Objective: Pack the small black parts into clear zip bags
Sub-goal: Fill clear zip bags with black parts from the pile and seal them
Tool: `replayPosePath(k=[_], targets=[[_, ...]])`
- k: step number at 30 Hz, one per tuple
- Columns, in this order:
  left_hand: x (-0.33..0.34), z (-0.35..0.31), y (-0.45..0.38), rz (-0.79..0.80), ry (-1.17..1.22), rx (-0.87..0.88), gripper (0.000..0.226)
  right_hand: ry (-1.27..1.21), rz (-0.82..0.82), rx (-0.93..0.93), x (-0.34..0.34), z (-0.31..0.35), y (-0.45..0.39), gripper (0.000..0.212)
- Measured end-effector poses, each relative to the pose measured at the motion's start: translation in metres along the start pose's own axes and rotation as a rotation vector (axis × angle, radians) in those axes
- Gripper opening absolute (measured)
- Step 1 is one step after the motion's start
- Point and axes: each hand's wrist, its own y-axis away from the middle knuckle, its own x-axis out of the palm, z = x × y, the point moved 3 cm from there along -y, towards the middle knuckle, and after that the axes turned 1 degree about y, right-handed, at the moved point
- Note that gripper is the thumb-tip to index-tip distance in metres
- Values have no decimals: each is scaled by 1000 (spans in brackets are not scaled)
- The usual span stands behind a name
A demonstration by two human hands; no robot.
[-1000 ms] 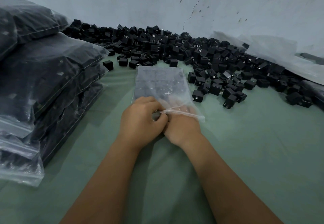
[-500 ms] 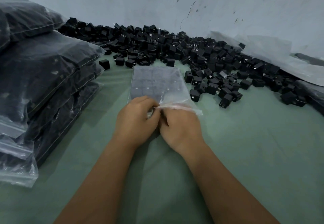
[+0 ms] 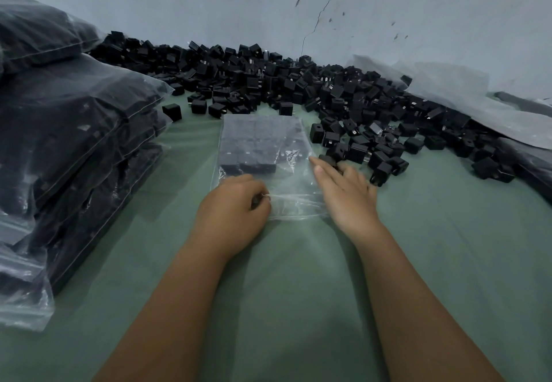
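The left hand (image 3: 236,202) sits just below the middle of the view, its fingers curled and pinching the near left corner of the clear zip bag (image 3: 263,157) at its mouth edge. The right hand (image 3: 346,190) lies at about 3 o'clock from the left one, the two hands apart with the bag's open mouth between them. Its fingers are stretched out and loosely spread, reaching into the near edge of the loose black parts (image 3: 352,103); the fingertips touch one or two of them, though a firm grip cannot be made out, and the heel of the hand lies on the bag's near right corner.

The bag lies flat on the green counter (image 3: 448,262), running toward 12 o'clock from the hands. Its far half holds black parts packed side by side in neat rows; the near part of the bag is see-through and wrinkled.

Beyond the bag, from 11 o'clock round to 3 o'clock, the loose parts form a wide heap against the pale wall (image 3: 418,8). At 9 o'clock stands a stack of filled bags (image 3: 74,142). At 2 o'clock, flat empty plastic bags (image 3: 478,106) lie behind the heap.
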Motion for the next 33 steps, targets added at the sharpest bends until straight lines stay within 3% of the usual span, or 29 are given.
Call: replayPosePath(k=[7, 12, 14, 21, 26, 29, 33], targets=[[-2, -2, 1, 32, 5, -12, 11, 25, -92, 8, 1, -2, -4, 45], [-2, -3, 1, 47, 12, -22, 10, 122, 28, 38, 5, -3, -7, 51], [-2, -3, 1, 53, 12, -26, 10, 117, -3, 28, 5, -3, -7, 50], [-2, -2, 0, 57, 8, -29, 12, -269, -227, 166, -6, -9, -6, 43], [-1, -2, 0, 53, 7, -29, 12, -112, -19, 92, -2, -2, -5, 56], [-2, -2, 0, 53, 4, -26, 12, -167, -17, 127, -3, -2, -7, 55], [-2, -2, 1, 61, 1, -31, 12, -573, -181, 187, -11, -9, -2, 42]])
